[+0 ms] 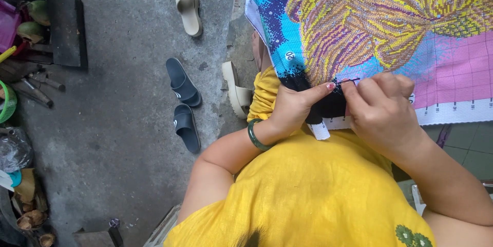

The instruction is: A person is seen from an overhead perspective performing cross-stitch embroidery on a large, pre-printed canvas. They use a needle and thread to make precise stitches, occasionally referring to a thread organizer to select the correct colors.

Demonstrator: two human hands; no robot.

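Observation:
A large cross-stitch canvas (390,26) with yellow, purple, blue and pink stitching lies over my lap at the upper right. My left hand (295,105), with a green bangle on the wrist, grips the canvas's lower dark edge. My right hand (382,105) pinches at the same edge beside it, fingertips almost touching the left thumb. A thin dark thread (349,79) runs between the two hands; whether a needle is there I cannot tell. I wear a yellow top (308,195).
On the grey concrete floor at the left lie a pair of dark blue slippers (182,103) and two beige sandals (188,5). Tools, a dark board (67,31) and clutter line the far left edge.

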